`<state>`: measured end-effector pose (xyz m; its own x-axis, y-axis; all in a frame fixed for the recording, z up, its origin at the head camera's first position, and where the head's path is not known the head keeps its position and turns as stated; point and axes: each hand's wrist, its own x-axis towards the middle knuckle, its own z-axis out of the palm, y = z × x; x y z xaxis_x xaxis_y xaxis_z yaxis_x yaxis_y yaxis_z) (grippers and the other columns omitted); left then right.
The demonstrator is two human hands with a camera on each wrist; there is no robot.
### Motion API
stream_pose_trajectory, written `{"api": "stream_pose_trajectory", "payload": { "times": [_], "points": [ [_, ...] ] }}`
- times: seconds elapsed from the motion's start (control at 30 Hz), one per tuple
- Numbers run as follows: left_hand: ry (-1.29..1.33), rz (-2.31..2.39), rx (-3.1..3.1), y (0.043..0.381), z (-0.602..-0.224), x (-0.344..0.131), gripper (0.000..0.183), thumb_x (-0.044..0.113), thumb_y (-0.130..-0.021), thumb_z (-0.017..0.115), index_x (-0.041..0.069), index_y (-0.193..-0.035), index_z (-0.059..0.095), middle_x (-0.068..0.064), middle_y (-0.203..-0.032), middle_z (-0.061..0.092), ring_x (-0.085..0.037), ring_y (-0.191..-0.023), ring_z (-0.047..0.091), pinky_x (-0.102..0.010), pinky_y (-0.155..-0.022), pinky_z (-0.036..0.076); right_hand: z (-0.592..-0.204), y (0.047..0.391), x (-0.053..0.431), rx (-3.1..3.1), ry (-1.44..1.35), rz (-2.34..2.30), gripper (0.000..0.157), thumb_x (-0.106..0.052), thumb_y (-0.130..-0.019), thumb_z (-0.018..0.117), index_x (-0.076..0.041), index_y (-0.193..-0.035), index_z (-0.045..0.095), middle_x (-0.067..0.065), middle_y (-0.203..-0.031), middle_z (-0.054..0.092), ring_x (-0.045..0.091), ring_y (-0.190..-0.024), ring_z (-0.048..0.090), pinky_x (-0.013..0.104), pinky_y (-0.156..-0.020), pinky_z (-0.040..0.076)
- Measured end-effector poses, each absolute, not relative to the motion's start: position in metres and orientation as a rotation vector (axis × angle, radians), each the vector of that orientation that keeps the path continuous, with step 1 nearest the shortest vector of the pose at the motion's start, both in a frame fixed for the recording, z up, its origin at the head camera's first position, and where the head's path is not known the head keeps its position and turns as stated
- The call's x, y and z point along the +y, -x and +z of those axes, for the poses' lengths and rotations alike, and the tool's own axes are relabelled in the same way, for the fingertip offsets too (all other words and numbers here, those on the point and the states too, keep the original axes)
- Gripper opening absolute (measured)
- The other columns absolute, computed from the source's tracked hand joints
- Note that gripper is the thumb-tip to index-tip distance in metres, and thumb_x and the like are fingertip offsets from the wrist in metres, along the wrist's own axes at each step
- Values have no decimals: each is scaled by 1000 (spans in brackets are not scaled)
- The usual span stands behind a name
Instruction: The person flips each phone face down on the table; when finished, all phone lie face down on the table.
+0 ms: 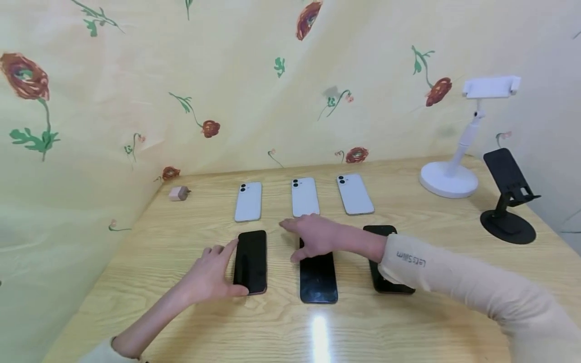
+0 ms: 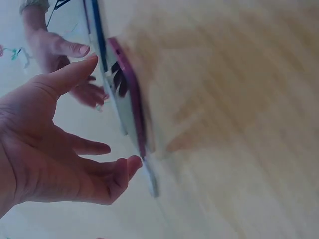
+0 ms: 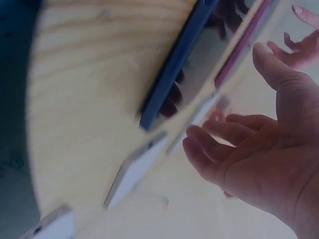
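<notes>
The left hand [image 1: 210, 277], released, spreads at the left edge of the red-edged, rectangular black-screened phone [image 1: 251, 262] on the pale wood-grain tabletop [image 1: 231, 333], and the right hand [image 1: 317, 234], likewise empty, hangs over the middle rectangular black-screened phone [image 1: 319, 285], the phones' spacing apparently leaving finger room.

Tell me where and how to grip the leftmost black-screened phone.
The leftmost black-screened phone is probably best pinched by its long edges near mid-length, left hand coming from above on its left: it lies flat, screen up, offering only its thin rim, and the gap before the middle black-screened phone leaves fingers room.
</notes>
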<state>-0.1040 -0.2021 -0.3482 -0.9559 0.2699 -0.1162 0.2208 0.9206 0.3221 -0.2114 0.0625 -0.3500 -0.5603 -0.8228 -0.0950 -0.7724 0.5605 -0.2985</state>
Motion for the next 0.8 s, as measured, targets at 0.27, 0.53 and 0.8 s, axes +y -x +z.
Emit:
{"api": "stream_pose_trajectory", "payload": {
  "times": [0.27, 0.53, 0.8],
  "points": [
    [-385, 555, 2916, 103, -368, -198, 119, 43, -64, 94, -5, -153, 31, -32, -133, 48, -47, -117, 46, -62, -91, 43, -364, 204, 33, 2584, 1288, -169, 109, -60, -77, 79, -5, -157, 29, 17, -158, 31, 37, -143, 30, 59, -110, 27],
    [-446, 652, 2873, 108, -374, -201, 118, 40, -67, 93, -3, -155, 28, -31, -143, 38, -47, -124, 38, -59, -92, 43, -367, 200, 18, 2570, 1250, -159, 115, -64, -74, 79, -9, -159, 25, 17, -160, 29, 36, -147, 23, 58, -110, 25],
    [-496, 694, 2843, 111, -376, -204, 117, 37, -68, 92, -3, -156, 27, -34, -151, 30, -45, -125, 34, -57, -94, 41, -373, 198, 10, 2582, 1290, -123, 115, -66, -74, 78, -8, -159, 27, 15, -158, 33, 36, -145, 27, 60, -108, 28]
  ]
}}
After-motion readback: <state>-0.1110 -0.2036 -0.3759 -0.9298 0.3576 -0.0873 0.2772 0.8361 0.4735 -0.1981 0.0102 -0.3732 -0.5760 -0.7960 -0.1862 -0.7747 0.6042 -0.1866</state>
